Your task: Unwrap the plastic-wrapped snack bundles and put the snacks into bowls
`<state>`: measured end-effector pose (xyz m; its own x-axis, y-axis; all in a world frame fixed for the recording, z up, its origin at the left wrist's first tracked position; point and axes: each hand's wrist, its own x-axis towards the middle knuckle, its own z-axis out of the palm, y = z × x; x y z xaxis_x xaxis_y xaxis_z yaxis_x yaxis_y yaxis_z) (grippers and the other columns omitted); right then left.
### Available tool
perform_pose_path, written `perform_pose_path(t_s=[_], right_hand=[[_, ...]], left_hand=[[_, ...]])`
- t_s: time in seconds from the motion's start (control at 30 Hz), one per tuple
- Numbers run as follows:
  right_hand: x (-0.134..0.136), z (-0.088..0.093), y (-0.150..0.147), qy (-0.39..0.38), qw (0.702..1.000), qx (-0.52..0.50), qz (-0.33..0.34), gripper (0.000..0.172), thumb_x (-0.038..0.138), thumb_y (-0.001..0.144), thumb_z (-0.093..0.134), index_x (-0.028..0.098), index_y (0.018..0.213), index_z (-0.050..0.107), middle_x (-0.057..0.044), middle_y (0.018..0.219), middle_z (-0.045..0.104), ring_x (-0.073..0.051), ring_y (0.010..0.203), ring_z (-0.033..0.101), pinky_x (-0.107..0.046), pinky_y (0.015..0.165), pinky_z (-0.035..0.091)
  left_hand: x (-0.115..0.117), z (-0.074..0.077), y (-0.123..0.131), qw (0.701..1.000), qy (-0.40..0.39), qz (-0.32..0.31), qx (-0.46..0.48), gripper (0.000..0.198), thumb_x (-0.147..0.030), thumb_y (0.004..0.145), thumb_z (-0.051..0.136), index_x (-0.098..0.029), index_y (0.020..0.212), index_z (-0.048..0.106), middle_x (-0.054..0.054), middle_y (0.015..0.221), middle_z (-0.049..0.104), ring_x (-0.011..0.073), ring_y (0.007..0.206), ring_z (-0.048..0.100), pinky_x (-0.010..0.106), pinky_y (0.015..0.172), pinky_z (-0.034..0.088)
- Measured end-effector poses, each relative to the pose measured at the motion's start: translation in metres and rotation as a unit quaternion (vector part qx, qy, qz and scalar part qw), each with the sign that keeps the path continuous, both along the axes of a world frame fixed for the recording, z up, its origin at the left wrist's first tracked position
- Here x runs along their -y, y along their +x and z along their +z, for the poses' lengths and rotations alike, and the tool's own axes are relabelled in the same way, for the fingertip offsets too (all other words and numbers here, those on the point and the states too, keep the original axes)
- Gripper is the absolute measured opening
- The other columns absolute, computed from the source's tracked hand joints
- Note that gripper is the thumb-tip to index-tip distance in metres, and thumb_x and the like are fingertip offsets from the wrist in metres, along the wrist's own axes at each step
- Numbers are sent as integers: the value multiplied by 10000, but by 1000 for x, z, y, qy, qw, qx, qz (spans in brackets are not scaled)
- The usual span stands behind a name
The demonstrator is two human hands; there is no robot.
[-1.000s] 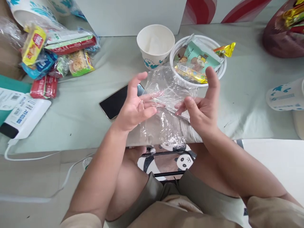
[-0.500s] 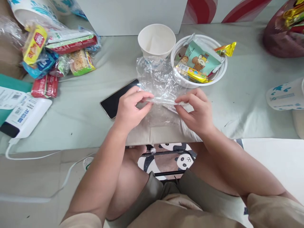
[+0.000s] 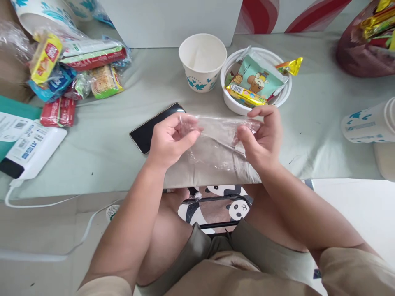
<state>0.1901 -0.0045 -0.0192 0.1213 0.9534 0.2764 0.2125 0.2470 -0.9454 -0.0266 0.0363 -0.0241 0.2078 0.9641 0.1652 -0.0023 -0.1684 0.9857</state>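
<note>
A clear plastic bag (image 3: 216,144) is stretched between my two hands above the front of the table. My left hand (image 3: 173,137) is closed on its left side, thumb below and fingers above. On the other side, my right hand (image 3: 262,137) grips the bag, the thumb pressing the film and the index finger raised. A paper cup (image 3: 199,82) with blue leaf print stands upright beyond the bag. Right of it sits a white bowl (image 3: 236,105) holding a green snack packet (image 3: 261,76) and a yellow wrapped stick (image 3: 247,95). A black phone (image 3: 151,127) lies partly behind my left hand.
Packaged snacks (image 3: 92,57) are heaped at the back left, above a white power bank (image 3: 37,152) with a cable. At right are stacked paper cups (image 3: 364,123) and a dark red container (image 3: 354,53) of wrapped sticks. A white box (image 3: 173,24) stands behind.
The bag has come down toward me and no longer covers the front of the cup. My hands have spread slightly apart, with the right hand's fingers opening upward around the film.
</note>
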Motion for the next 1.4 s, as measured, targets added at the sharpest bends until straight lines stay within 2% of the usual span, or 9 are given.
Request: perform_pose_path(t_s=[0.13, 0.23, 0.3, 0.5, 0.8, 0.9, 1.17, 1.3, 1.4], right_hand=[[-6, 4, 3, -83, 990, -83, 75, 679, 767, 732, 784, 304, 1177, 563, 3, 870, 628, -173, 769, 640, -334, 692, 551], [-8, 5, 4, -126, 979, -66, 143, 516, 636, 696, 876, 235, 881, 607, -40, 1013, 669, -199, 970, 656, -356, 847, 562], [-7, 5, 3, -161, 970, -96, 155, 422, 501, 775, 852, 221, 783, 537, -21, 909, 674, -164, 860, 654, -338, 807, 561], [-5, 5, -2, -214, 946, -213, 116, 316, 433, 829, 783, 245, 882, 534, 43, 718, 633, -124, 610, 628, -280, 602, 556], [-6, 5, 4, -224, 954, -150, 132, 345, 473, 840, 774, 217, 1054, 686, 77, 565, 572, -94, 440, 510, -236, 449, 453], [-6, 1, 7, -171, 968, -146, 114, 314, 492, 842, 765, 241, 1022, 706, 66, 603, 584, -90, 473, 505, -238, 489, 460], [0, 2, 18, -5, 980, -2, 198, 450, 537, 1022, 496, 222, 840, 760, -69, 886, 745, -193, 831, 698, -359, 802, 572], [-1, 3, 19, 39, 982, 136, 125, 350, 566, 933, 656, 221, 894, 705, -118, 1242, 693, -259, 1181, 673, -449, 1051, 541], [-2, 4, 22, -27, 993, 35, 106, 474, 680, 901, 642, 268, 1135, 653, -118, 1409, 636, -269, 1339, 611, -457, 1099, 532]], left_hand=[[-1, 9, 3, 989, -106, 23, 96, 294, -426, 780, 801, -234, 861, 593, -20, 819, 680, 150, 671, 714, 263, 538, 561], [-3, 13, 4, 978, -154, 51, 128, 295, -403, 802, 789, -241, 906, 565, -8, 885, 724, 152, 691, 714, 244, 505, 527], [-4, 14, 3, 972, -176, 54, 146, 353, -443, 806, 805, -245, 946, 548, 0, 855, 740, 185, 767, 747, 257, 564, 554], [-3, 18, 0, 944, -307, -77, 92, 597, -431, 653, 940, -210, 1108, 623, 43, 871, 787, 252, 794, 788, 328, 667, 622], [-7, 8, -16, 947, -246, -204, 19, 490, -325, 767, 867, -257, 1212, 675, 3, 699, 761, 214, 545, 737, 269, 450, 564], [-9, 7, -20, 966, -211, -151, 14, 264, -330, 815, 814, -241, 1054, 743, -13, 640, 708, 152, 445, 644, 251, 401, 493], [-19, 7, -18, 978, -151, -106, 100, 419, -640, 765, 722, -226, 755, 779, 61, 712, 716, 179, 588, 613, 349, 527, 493], [-15, 3, -13, 992, -106, -65, 21, 345, -262, 632, 871, -236, 947, 733, 15, 885, 712, 113, 590, 581, 262, 496, 484], [-10, 5, -12, 989, -106, -104, 14, 473, -193, 638, 824, -265, 1082, 681, -1, 872, 702, 125, 588, 620, 256, 502, 530]])
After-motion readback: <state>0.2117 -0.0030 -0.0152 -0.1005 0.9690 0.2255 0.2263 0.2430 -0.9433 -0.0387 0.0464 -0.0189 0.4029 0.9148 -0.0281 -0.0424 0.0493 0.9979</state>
